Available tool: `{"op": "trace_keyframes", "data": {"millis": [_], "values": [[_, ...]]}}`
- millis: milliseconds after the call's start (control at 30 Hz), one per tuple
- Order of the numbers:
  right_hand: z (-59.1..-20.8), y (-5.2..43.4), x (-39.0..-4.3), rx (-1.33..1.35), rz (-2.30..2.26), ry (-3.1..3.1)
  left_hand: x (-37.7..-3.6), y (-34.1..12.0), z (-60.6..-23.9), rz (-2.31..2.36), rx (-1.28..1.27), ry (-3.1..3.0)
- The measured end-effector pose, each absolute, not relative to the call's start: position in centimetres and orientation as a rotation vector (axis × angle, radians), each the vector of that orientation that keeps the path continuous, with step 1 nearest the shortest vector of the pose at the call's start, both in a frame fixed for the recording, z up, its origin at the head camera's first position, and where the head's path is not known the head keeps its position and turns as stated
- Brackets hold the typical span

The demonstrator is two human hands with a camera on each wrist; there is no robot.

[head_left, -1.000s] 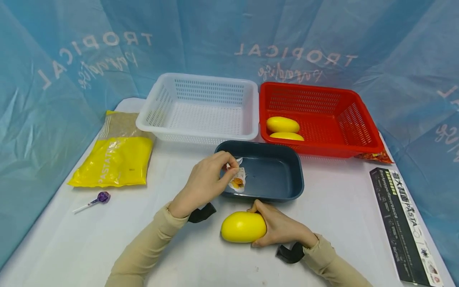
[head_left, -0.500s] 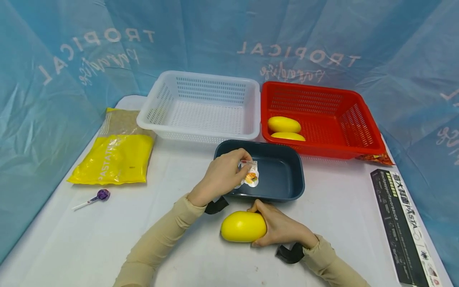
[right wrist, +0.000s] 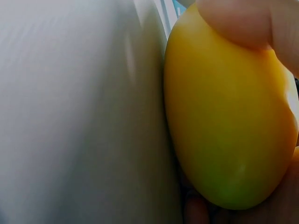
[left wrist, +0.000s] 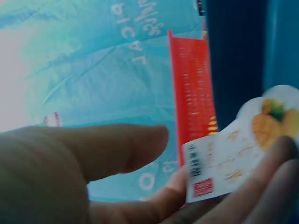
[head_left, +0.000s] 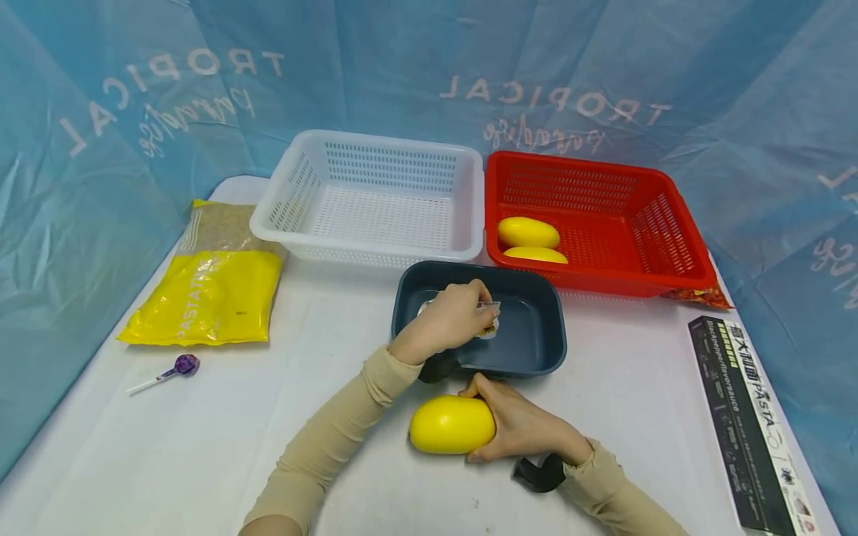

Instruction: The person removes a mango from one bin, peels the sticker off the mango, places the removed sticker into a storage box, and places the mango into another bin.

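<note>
In the head view, my left hand (head_left: 450, 318) reaches over the dark blue tray (head_left: 536, 350). A small white label (left wrist: 224, 158) with a fruit picture is among its curled fingers; the left wrist view shows the thumb apart from the label. Another white piece (head_left: 424, 307) shows at the tray's left, partly covered by the hand. On the table in front of the tray lies a smooth yellow mango (head_left: 450, 424). My right hand (head_left: 516, 420) grips its right end, thumb on the near side. The right wrist view shows the mango (right wrist: 229, 116) close up, against the fingers.
A white basket (head_left: 375, 249) and a red basket (head_left: 603, 279) stand behind the tray. Two yellow mangoes (head_left: 528, 232) lie in the red one. At left are a yellow pasta bag (head_left: 208, 298) and a lollipop (head_left: 185, 365); at right, a black pasta box (head_left: 744, 424).
My left hand has moved right across the tray with the label. The right hand has kept its hold on the mango, almost still.
</note>
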State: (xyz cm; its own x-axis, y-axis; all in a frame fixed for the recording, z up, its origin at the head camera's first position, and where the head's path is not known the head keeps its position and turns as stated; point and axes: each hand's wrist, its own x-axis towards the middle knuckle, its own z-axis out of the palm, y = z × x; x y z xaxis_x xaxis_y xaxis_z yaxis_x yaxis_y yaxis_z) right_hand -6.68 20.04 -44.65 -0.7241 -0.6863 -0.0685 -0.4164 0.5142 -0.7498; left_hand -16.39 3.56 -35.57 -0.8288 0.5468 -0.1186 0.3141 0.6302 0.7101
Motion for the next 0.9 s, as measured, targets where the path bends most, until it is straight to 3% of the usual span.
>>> {"op": "trace_keyframes", "data": {"millis": [900], "values": [[-44.4,20.0,-6.6,-0.905,-0.987,2.475,-15.5,5.8,-38.4,0.512,0.812,2.509]]}}
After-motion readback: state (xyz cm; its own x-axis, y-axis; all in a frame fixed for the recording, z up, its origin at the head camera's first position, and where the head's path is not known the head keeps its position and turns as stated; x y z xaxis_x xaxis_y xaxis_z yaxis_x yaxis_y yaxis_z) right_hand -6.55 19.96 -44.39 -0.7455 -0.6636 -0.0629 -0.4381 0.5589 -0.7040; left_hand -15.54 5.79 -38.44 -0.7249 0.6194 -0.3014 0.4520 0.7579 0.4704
